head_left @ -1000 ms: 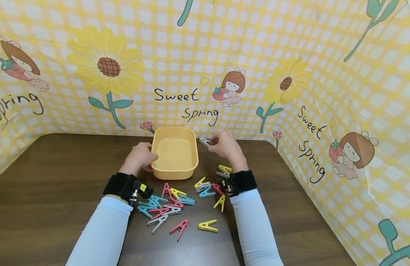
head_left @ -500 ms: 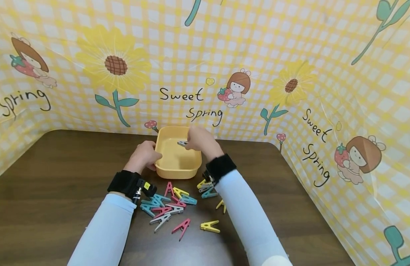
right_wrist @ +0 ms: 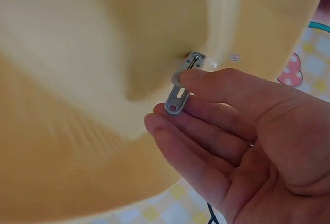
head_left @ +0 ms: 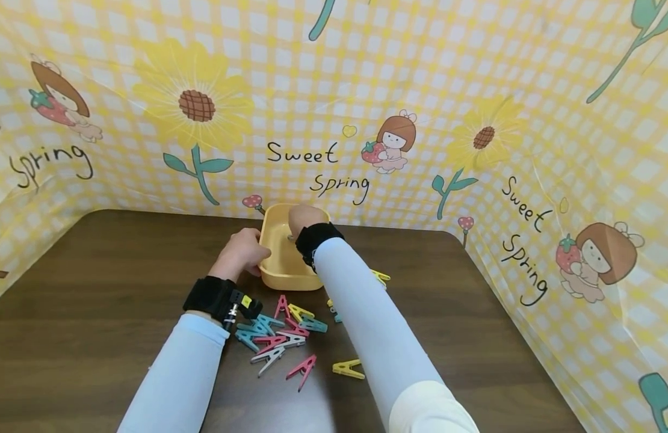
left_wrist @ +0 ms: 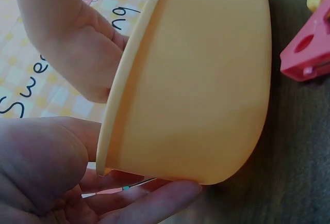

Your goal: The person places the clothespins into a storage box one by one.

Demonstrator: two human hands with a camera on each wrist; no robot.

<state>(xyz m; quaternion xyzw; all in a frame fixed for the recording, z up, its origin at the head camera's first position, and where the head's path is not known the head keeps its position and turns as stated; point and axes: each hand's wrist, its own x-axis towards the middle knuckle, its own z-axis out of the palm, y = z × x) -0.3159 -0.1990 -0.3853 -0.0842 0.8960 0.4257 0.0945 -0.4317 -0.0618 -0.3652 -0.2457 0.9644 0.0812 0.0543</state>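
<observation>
A yellow plastic basin (head_left: 290, 281) stands at the back of the table. My left hand (head_left: 239, 249) grips its left side, thumb over the rim and fingers against the outer wall, as the left wrist view shows. My right hand (head_left: 307, 218) reaches down inside the basin. In the right wrist view its thumb and fingers pinch a grey clothespin (right_wrist: 178, 92) close over the basin's floor. In front of the basin lies a loose pile of pink, blue, yellow and grey clothespins (head_left: 269, 341).
A yellow clothespin (head_left: 347, 368) lies left of my right sleeve (head_left: 366, 325), and another yellow clothespin (head_left: 381, 276) shows beyond it. The sleeve hides part of the right-hand group. A patterned yellow cloth (head_left: 290, 90) rises behind the brown table (head_left: 123, 288).
My right hand has carried the grey clothespin leftward from beside the basin, over its rim and down inside. My left hand keeps its grip on the basin. The head view has shifted slightly.
</observation>
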